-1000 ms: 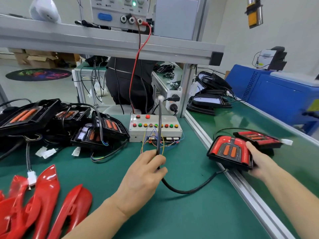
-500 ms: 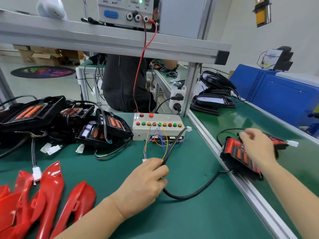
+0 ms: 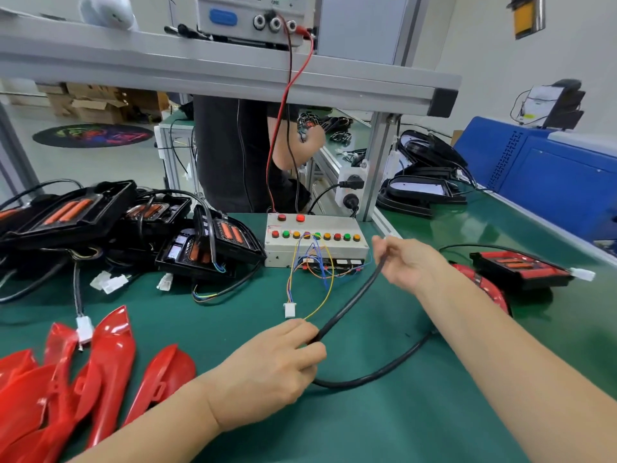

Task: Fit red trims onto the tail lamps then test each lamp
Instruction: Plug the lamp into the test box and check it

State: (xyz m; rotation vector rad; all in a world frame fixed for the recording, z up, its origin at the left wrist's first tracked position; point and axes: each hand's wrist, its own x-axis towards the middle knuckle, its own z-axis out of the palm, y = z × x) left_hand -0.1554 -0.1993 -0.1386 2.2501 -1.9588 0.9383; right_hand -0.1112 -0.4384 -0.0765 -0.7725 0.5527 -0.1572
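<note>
A black lamp cable (image 3: pixel 354 302) loops over the green bench between my hands. My left hand (image 3: pixel 267 372) pinches it low down, near the bench. My right hand (image 3: pixel 409 262) grips its upper end in front of the white test box (image 3: pixel 314 242) with coloured buttons. The trimmed tail lamp (image 3: pixel 490 292) lies on the right conveyor, mostly hidden behind my right forearm. A second red-trimmed lamp (image 3: pixel 517 265) with a white connector lies just beyond it. Loose red trims (image 3: pixel 110 362) lie at the lower left.
A heap of black untrimmed tail lamps (image 3: pixel 133 228) with cables and white plugs fills the left. A white test connector (image 3: pixel 289 309) on coloured wires lies in front of the box. A person stands behind the bench. A blue machine (image 3: pixel 551 175) stands at far right.
My right hand left the trimmed lamp on the conveyor and moved left to grip the cable's upper end. My left hand kept hold of the cable.
</note>
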